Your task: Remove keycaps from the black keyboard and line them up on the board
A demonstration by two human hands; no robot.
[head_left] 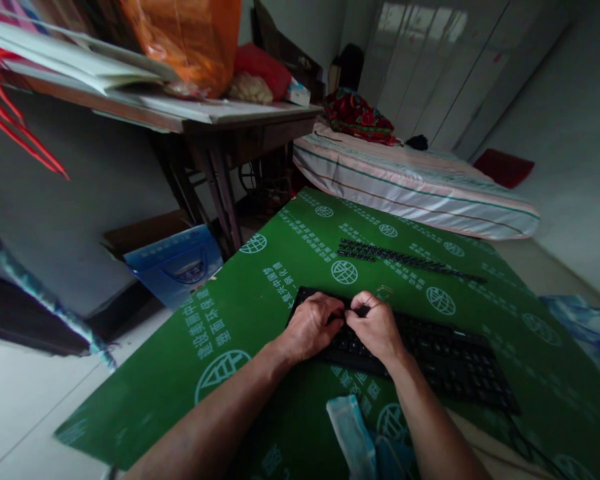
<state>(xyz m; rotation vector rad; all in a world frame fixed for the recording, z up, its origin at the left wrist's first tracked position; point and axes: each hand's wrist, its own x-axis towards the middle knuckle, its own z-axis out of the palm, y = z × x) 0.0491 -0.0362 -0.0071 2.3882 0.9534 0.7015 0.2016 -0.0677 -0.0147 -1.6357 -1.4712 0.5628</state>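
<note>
A black keyboard point(445, 353) lies at a slant on a green printed board point(260, 313), its cable leaving from the right end. My left hand point(313, 325) rests over the keyboard's left part, fingers curled and pinched together. Close beside it, my right hand point(375, 327) has its thumb and forefinger pinched over the same keys. The fingertips of both hands nearly meet; whatever is between them is too small or hidden to make out. Beyond the keyboard, loose black keycaps point(410, 260) lie in rows on the board. A small thin wire piece point(384, 290) lies just behind my right hand.
A light blue folded cloth-like item point(351, 427) lies near my right forearm. At left stands a wooden table point(190, 123) bearing an orange bag point(190, 40) and papers. Below it is a blue bag point(177, 260). A bed point(410, 180) stands beyond the board.
</note>
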